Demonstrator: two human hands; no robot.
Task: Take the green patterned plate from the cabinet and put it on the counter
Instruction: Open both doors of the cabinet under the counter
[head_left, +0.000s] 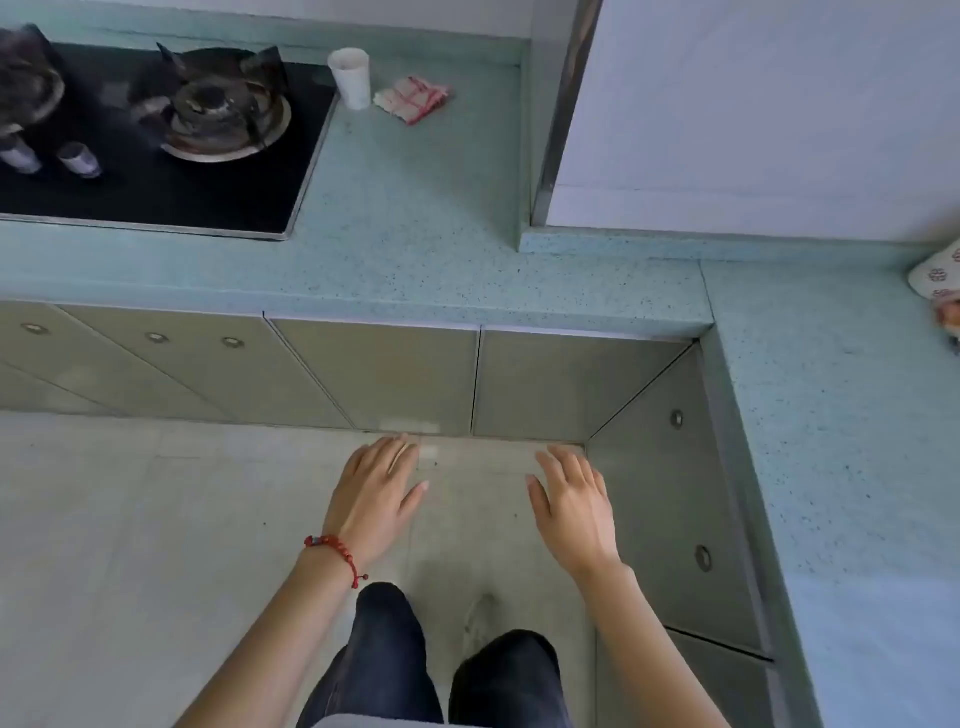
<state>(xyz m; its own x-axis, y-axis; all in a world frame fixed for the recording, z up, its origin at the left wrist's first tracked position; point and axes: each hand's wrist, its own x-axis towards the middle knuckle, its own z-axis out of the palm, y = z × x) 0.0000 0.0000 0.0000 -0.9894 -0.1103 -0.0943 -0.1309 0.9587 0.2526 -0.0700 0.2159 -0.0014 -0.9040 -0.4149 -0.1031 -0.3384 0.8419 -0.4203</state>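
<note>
The green patterned plate is not in view. Grey-green cabinet doors (405, 374) run under the speckled teal counter (415, 208), all shut. My left hand (374, 499), with a red bead bracelet on its wrist, hovers palm down with fingers spread above the floor in front of the doors. Beside it my right hand (571, 504) is held the same way, near the inner corner of the cabinets. Both hands are empty.
A black gas hob (156, 135) with burners fills the counter's left. A white paper cup (350, 78) and a red-and-white cloth (413, 98) lie behind it. A patterned cloth (940, 280) sits at the right edge. More cabinet doors (675, 499) line the right side.
</note>
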